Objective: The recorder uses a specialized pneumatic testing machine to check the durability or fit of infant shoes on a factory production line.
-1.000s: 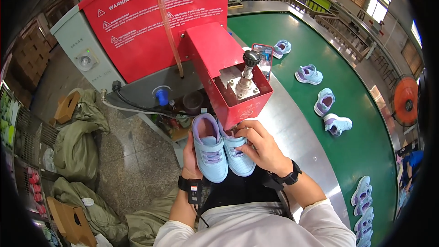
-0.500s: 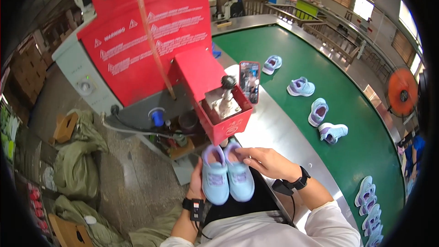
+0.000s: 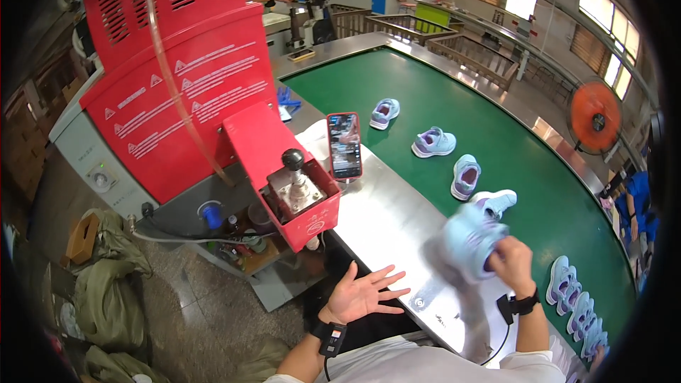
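My right hand [image 3: 512,264] grips light blue sneakers [image 3: 468,241] by their openings, above the belt-side metal ledge. Motion smears them, so their outline is unclear; they look like a pair held together. Over my lap, my left hand [image 3: 365,293] is empty, palm up with fingers spread. On the green belt beyond, several light blue and lilac sneakers stand spaced out, among them one sneaker [image 3: 465,176] and another behind it [image 3: 434,142]. The held sneakers partly overlap a further sneaker [image 3: 500,201].
A red machine [image 3: 177,78] with a black-knobbed lever [image 3: 293,160] stands at left. Beside it a phone [image 3: 345,145] is propped on the metal ledge [image 3: 386,230]. A sneaker row [image 3: 567,291] lines the belt [image 3: 539,191] at right. An orange fan [image 3: 596,117] stands beyond.
Both hands were on the pair of sneakers over my lap. My left hand has let go and opened; my right hand has carried the sneakers right, toward the belt. The view has shifted right.
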A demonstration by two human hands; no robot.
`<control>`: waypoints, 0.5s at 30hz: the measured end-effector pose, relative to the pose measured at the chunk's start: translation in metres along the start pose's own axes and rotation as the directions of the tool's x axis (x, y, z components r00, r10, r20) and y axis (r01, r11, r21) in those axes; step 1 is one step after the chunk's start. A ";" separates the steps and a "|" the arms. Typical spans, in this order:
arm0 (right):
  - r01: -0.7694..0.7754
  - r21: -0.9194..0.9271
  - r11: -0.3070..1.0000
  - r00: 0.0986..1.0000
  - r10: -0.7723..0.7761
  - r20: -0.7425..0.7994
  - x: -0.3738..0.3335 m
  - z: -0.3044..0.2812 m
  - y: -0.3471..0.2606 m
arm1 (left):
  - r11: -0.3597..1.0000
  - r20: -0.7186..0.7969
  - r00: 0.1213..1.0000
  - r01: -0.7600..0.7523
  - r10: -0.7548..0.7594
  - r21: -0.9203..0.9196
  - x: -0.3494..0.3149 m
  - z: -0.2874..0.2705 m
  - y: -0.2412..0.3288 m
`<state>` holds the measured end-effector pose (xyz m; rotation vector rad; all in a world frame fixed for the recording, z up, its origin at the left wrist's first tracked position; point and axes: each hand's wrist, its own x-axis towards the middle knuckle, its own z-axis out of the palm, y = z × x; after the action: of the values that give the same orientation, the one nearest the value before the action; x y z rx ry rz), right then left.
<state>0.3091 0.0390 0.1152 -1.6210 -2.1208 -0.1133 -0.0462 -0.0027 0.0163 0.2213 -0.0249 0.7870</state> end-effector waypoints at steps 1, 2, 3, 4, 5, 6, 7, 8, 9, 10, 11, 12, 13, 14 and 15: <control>-0.195 -0.076 0.978 0.978 0.189 -0.086 -0.012 -0.003 0.035 | 1.000 -0.028 1.000 -0.009 0.009 0.015 0.003 -0.001 0.000; -0.402 -0.099 0.910 0.915 0.394 -0.092 -0.019 -0.008 0.067 | 0.999 -0.055 0.998 -0.018 0.019 0.031 0.006 -0.003 -0.001; -0.555 -0.158 0.817 0.832 0.548 -0.091 -0.024 -0.008 0.097 | 0.999 -0.101 0.995 -0.024 0.029 0.047 0.010 -0.005 -0.002; -0.606 -0.227 0.762 0.795 0.593 -0.131 -0.031 -0.006 0.125 | 0.998 -0.140 0.989 -0.031 0.038 0.057 0.012 -0.007 -0.001; -0.611 -0.301 0.732 0.786 0.605 -0.126 -0.043 -0.003 0.149 | 0.998 -0.132 0.990 -0.035 0.040 0.044 0.013 -0.009 -0.001; -0.604 -0.372 0.704 0.782 0.613 -0.112 -0.046 0.000 0.158 | 0.999 -0.125 0.992 -0.017 0.022 0.043 0.016 -0.011 -0.001; -0.616 -0.374 0.693 0.773 0.622 -0.122 -0.049 0.004 0.166 | 0.997 -0.141 0.989 -0.024 0.034 0.071 0.018 -0.012 -0.001; -0.562 -0.293 0.773 0.826 0.505 -0.252 -0.051 0.008 0.172 | 0.994 -0.156 0.986 -0.035 0.051 0.101 0.022 -0.012 0.000; -0.473 -0.219 0.853 0.848 0.373 -0.376 -0.047 0.014 0.172 | 0.995 -0.172 0.984 -0.041 0.055 0.086 0.024 -0.009 -0.002; -0.470 -0.213 0.856 0.849 0.373 -0.375 -0.035 0.018 0.164 | 0.995 -0.175 0.983 -0.044 0.060 0.090 0.026 -0.009 -0.004; -0.446 -0.050 0.893 0.874 0.424 -0.237 -0.015 0.024 0.156 | 0.994 -0.180 0.981 -0.050 0.067 0.098 0.030 -0.009 -0.005; -0.430 0.120 0.895 0.893 0.441 -0.088 0.003 0.031 0.143 | 0.993 -0.186 0.980 -0.057 0.076 0.106 0.031 -0.010 -0.007; -0.460 0.236 0.856 0.882 0.470 0.014 0.019 0.042 0.130 | 0.991 -0.192 0.977 -0.069 0.090 0.112 0.029 -0.010 -0.009; -0.492 0.342 0.800 0.868 0.482 0.121 0.030 0.055 0.117 | 0.994 -0.205 0.975 -0.065 0.083 0.091 0.025 -0.011 -0.011; -0.516 0.396 0.760 0.855 0.484 0.186 0.041 0.067 0.106 | 0.995 -0.218 0.972 -0.072 0.087 0.074 0.023 -0.010 -0.013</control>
<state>0.3792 0.1299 0.0498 -1.8519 -1.5252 0.5638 -0.0216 0.0067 0.0062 0.1950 0.2037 0.8896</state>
